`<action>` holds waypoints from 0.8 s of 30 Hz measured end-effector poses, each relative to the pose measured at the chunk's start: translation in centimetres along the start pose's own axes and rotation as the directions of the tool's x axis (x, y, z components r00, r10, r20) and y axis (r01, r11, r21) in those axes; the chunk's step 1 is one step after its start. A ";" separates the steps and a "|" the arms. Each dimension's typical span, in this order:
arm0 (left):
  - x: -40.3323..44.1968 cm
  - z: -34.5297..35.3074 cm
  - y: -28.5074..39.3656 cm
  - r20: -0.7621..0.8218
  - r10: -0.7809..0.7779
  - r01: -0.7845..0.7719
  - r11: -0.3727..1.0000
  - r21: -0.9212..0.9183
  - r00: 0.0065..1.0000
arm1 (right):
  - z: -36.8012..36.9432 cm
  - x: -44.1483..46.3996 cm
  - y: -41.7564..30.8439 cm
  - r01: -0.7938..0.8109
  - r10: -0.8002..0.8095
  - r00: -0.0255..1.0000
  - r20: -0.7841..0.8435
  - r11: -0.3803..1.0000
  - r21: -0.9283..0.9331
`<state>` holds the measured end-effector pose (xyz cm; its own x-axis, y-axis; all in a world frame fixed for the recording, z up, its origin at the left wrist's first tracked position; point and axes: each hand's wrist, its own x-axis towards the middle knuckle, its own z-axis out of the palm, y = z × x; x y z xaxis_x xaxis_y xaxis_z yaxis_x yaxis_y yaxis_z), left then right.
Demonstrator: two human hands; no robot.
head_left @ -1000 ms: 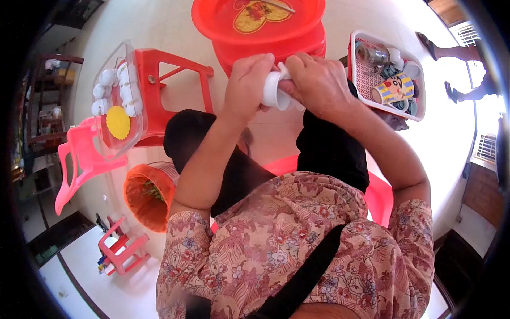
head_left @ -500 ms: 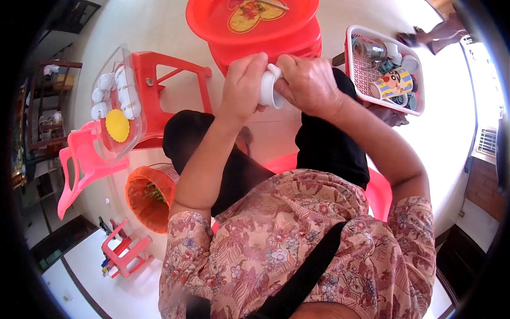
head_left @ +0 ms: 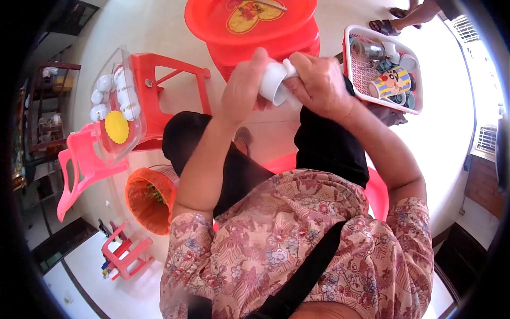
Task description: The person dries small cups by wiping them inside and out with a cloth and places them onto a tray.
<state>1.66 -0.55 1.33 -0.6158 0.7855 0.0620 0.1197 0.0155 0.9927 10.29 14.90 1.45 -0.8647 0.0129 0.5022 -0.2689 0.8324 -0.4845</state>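
Note:
A small white cup (head_left: 272, 83) is held above my lap, between both hands, its opening tilted down and to the right. My left hand (head_left: 244, 85) is wrapped round the cup's left side. My right hand (head_left: 320, 84) pinches a white cloth or tissue (head_left: 290, 69) at the cup's right rim; part of this white piece hangs beside the cup. Just beyond the hands is a red tray (head_left: 204, 21) with a yellow heart design, on a red stool (head_left: 226, 57).
At left, a clear plastic tray (head_left: 139, 123) with white cups and a yellow lid rests on a red stool (head_left: 183, 75). An orange-lined bin (head_left: 139, 199) is below it. At right stands a white basket (head_left: 414, 109) of cups; beyond it are a person's feet (head_left: 387, 26).
My hands have moved slightly apart and the cup has turned, showing its opening more. The other person's feet have moved left, toward the basket.

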 end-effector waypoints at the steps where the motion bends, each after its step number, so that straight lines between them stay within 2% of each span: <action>1: -0.2 -0.5 0.0 0.179 -0.185 0.209 0.970 -0.125 0.966 | -0.9 0.6 0.1 0.178 -0.179 0.984 0.001 0.974 -0.141; 2: -0.2 0.0 0.1 0.146 -0.229 0.249 0.958 -0.140 0.962 | -1.1 0.9 0.6 0.261 -0.265 0.964 0.003 0.946 -0.192; 5: -0.1 0.4 1.0 0.081 -0.296 0.305 0.943 -0.136 0.952 | -1.5 1.6 0.6 0.378 -0.373 0.925 0.069 0.892 -0.247; 7: 0.1 0.3 0.2 -0.010 -0.117 0.117 0.993 -0.019 0.993 | -1.0 1.5 0.7 0.336 -0.341 0.940 0.014 0.918 -0.213; 8: 0.1 0.2 0.0 -0.033 -0.082 0.082 0.997 -0.012 0.996 | -0.6 1.5 0.7 0.317 -0.326 0.945 -0.014 0.929 -0.192; 9: 0.0 0.0 -0.1 -0.057 -0.048 0.048 0.999 -0.002 0.997 | -0.3 1.5 0.4 0.263 -0.272 0.961 -0.039 0.950 -0.167; 11: -0.1 0.0 -0.2 -0.059 -0.102 0.095 0.990 -0.108 0.993 | 0.1 1.0 -0.4 0.144 -0.154 0.985 -0.080 0.983 -0.118; 14: -0.3 -0.1 -0.7 -0.142 0.011 -0.024 0.996 -0.090 0.990 | 1.6 0.0 -0.9 -0.101 0.106 0.992 -0.069 0.992 0.072; 15: -0.2 0.0 -0.7 -0.168 0.150 -0.143 0.988 0.050 0.974 | 2.7 -0.6 -0.6 -0.202 0.209 0.978 -0.019 0.959 0.197; 16: -0.2 0.1 -0.8 -0.175 0.287 -0.253 0.948 0.193 0.942 | 3.2 -0.9 -1.3 -0.322 0.330 0.942 0.062 0.836 0.444; 17: -0.1 0.1 -0.8 -0.163 0.418 -0.349 0.876 0.332 0.894 | 3.7 -1.3 -2.1 -0.423 0.418 0.892 0.172 0.636 0.645; 18: -0.2 0.3 -0.6 -0.179 0.445 -0.378 0.871 0.313 0.877 | 4.7 -1.8 -2.0 -0.414 0.395 0.891 0.224 0.504 0.758; 20: -0.5 1.1 0.0 -0.214 0.496 -0.437 0.858 0.272 0.842 | 3.8 -2.1 -2.7 -0.577 0.465 0.782 0.415 0.288 0.764; 21: -0.4 1.2 0.2 -0.204 0.479 -0.430 0.869 0.244 0.854 | 3.3 -2.1 -2.9 -0.644 0.478 0.716 0.509 0.174 0.745; 23: -0.3 1.1 0.6 -0.182 0.448 -0.415 0.889 0.193 0.875 | 2.8 -1.9 -2.2 -0.581 0.472 0.791 0.388 0.382 0.719; 24: -0.2 0.7 0.7 -0.138 0.327 -0.314 0.944 0.106 0.935 | 1.9 -1.6 -2.0 -0.539 0.439 0.836 0.328 0.545 0.643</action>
<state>2.45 -0.25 1.92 -0.6442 0.6541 0.3964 0.3887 -0.1664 0.9062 11.38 12.16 0.25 -0.9805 0.1946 -0.0282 0.0466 0.0904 -0.9948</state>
